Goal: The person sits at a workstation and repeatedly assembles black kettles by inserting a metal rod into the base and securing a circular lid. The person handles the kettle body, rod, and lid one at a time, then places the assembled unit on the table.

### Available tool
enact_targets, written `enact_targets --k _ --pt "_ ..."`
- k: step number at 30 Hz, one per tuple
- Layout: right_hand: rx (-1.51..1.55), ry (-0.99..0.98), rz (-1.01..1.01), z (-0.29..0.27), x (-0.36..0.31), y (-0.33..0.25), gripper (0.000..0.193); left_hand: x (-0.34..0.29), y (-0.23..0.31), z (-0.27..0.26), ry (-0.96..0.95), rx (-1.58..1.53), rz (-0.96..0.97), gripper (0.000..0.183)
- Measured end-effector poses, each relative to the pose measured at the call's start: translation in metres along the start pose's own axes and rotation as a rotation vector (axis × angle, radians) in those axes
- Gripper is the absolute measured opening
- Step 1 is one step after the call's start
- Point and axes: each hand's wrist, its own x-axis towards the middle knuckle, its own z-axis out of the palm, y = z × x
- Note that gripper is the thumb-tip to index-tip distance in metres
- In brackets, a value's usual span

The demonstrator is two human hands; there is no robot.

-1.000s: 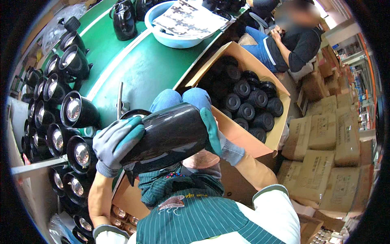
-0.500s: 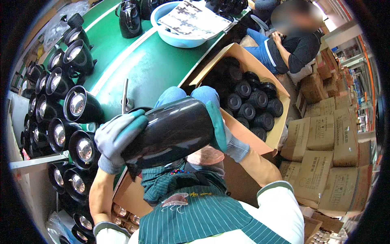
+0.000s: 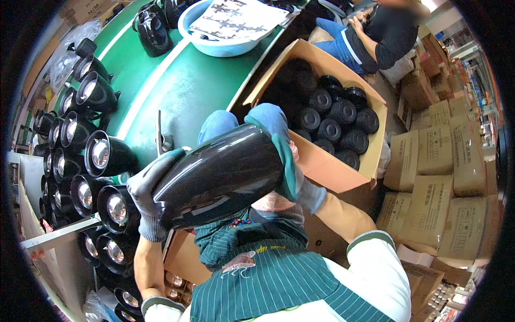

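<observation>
A glossy black jug body (image 3: 220, 174) lies on its side across my lap, held between my two gloved hands. My left hand (image 3: 150, 188), in a grey and teal glove, is closed round its left end. On the opposite end, my right hand (image 3: 289, 166) presses with its teal palm side, and part of its fingers is hidden. The jug body slopes up toward the right. To my left stand several similar black jug bodies (image 3: 107, 153) on their sides, their shiny silver liners showing in the open ends.
Ahead is a green work table (image 3: 188, 80) bearing a metal rod (image 3: 159, 131), a light blue basin (image 3: 225, 49) with printed sheets, and black jugs (image 3: 153, 32). An open carton (image 3: 332, 180) of round black parts sits at my right. Stacked cartons (image 3: 418, 161) and a seated person (image 3: 381, 40) are beyond.
The jug body has turned a little in my hands, and its dark edge piece at the left end no longer shows. My view has shifted slightly; both hands keep their hold.
</observation>
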Motion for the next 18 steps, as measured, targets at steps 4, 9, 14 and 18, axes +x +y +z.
enact_targets --k 4,9,14,18 --pt "0.662 0.072 0.375 -0.035 0.051 -0.043 0.052 -0.022 -0.006 0.033 0.157 -0.003 0.031 0.03" --pt "0.172 -0.08 0.126 -0.08 0.088 -0.126 0.051 -0.029 -0.017 0.048 -0.494 0.036 0.231 0.082" --pt "-0.715 -0.275 -0.121 -0.009 0.059 -0.142 0.071 -0.021 -0.106 0.061 -0.012 0.496 -0.507 0.066" --pt "-0.736 -0.107 -0.135 0.043 0.049 -0.101 0.071 -0.015 -0.18 0.085 -0.152 0.776 -0.933 0.075"
